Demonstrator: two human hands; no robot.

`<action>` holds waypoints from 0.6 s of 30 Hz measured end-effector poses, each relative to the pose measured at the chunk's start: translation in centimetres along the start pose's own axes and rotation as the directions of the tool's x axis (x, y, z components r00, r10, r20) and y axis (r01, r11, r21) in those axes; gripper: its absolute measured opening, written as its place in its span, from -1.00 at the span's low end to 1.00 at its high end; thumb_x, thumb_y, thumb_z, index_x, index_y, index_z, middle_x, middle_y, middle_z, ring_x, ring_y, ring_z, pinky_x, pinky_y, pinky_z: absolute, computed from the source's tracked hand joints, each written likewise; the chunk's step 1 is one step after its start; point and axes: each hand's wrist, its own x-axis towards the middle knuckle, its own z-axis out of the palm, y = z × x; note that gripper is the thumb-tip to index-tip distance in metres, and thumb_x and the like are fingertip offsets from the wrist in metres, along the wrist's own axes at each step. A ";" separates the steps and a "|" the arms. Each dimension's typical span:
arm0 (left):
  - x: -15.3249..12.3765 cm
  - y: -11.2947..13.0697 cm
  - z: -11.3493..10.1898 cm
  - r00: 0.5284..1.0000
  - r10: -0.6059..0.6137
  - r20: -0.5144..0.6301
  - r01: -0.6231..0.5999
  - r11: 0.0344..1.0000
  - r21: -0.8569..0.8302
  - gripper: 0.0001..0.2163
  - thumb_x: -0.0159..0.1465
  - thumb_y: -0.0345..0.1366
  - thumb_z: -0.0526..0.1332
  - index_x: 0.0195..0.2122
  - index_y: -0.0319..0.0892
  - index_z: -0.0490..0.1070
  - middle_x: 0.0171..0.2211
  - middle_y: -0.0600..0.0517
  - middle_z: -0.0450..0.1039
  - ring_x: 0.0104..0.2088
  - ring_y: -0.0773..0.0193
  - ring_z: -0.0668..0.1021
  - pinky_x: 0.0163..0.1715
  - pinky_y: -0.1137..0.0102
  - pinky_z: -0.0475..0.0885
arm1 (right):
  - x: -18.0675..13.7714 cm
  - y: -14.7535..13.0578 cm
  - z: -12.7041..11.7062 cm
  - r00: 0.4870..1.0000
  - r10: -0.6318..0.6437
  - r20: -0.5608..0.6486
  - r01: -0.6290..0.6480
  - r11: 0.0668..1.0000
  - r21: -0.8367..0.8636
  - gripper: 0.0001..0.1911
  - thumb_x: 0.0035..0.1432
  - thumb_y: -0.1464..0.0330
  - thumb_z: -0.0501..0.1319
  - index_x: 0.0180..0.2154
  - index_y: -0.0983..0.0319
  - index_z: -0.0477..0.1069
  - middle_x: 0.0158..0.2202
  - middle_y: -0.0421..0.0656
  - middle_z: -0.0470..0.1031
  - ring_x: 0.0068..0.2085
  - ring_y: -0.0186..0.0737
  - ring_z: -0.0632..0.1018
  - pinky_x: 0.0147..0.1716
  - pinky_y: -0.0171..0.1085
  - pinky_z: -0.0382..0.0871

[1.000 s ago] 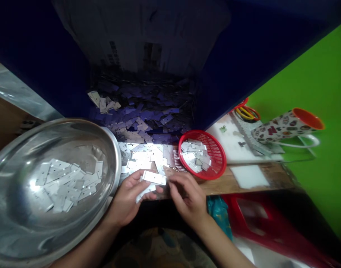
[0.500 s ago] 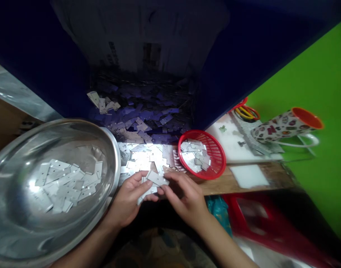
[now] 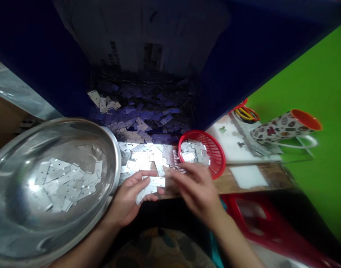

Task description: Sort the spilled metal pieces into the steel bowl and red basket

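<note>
My left hand [image 3: 129, 201] is closed on several small flat metal plates [image 3: 145, 192], thumb on top, just above the front edge of the workbench. The plates are silvery rectangles, and some show small holes. To the right, my right hand [image 3: 196, 190] is a little blurred, its fingers stretched out and apart, with nothing visible in them. It is in front of a red plastic basket [image 3: 218, 150] that has more plates in it, and hides part of the rim. Beyond my hands lies a brightly lit heap of the same plates [image 3: 142, 158], running back into a dark blue enclosure.
At left stands a large steel basin [image 3: 75, 134] with loose plates in it. On the right are a white board [image 3: 220, 130], a smaller white pad [image 3: 250, 176], a tilted patterned mug [image 3: 282, 128] and a green wall [image 3: 321, 74]. A red plastic object [image 3: 259, 219] is below the bench.
My right hand has let go of the plates and moved right toward the red basket. The top plate in my left hand has turned level. The left hand has hardly moved.
</note>
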 end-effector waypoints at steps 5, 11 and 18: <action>-0.4 0.3 0.2 0.999 -0.017 0.041 0.017 1.000 -0.003 -0.80 0.25 -0.30 0.21 -0.12 -0.25 0.45 -0.31 -0.09 0.52 -0.33 0.22 0.58 -0.44 0.46 0.46 | -0.2 -1.9 2.5 0.994 -0.037 0.101 0.011 0.969 0.249 -0.68 0.21 0.50 0.16 -0.02 0.16 0.48 -0.15 -0.04 0.53 -0.15 -0.13 0.50 -0.16 -0.11 0.43; -0.2 0.5 0.1 0.999 -0.038 -0.011 0.038 0.999 -0.028 -0.74 0.25 -0.24 0.21 -0.09 -0.24 0.48 -0.17 -0.15 0.53 -0.30 0.18 0.59 -0.42 0.43 0.49 | 0.2 -2.4 3.8 0.657 0.646 0.389 -0.695 0.319 0.644 -0.78 0.15 0.28 0.23 -0.24 0.26 0.57 -0.55 -0.17 0.50 -0.54 -0.29 0.47 -0.53 -0.31 0.40; 0.1 0.3 0.1 0.999 -0.051 -0.002 0.051 0.998 -0.023 -0.75 0.22 -0.29 0.24 -0.10 -0.26 0.48 -0.15 -0.16 0.53 -0.30 0.20 0.60 -0.41 0.45 0.49 | 0.6 -2.3 3.7 0.541 0.641 0.544 -0.748 0.071 0.660 -0.68 0.01 0.20 0.32 -0.24 0.29 0.55 -0.60 -0.24 0.45 -0.57 -0.38 0.40 -0.55 -0.37 0.31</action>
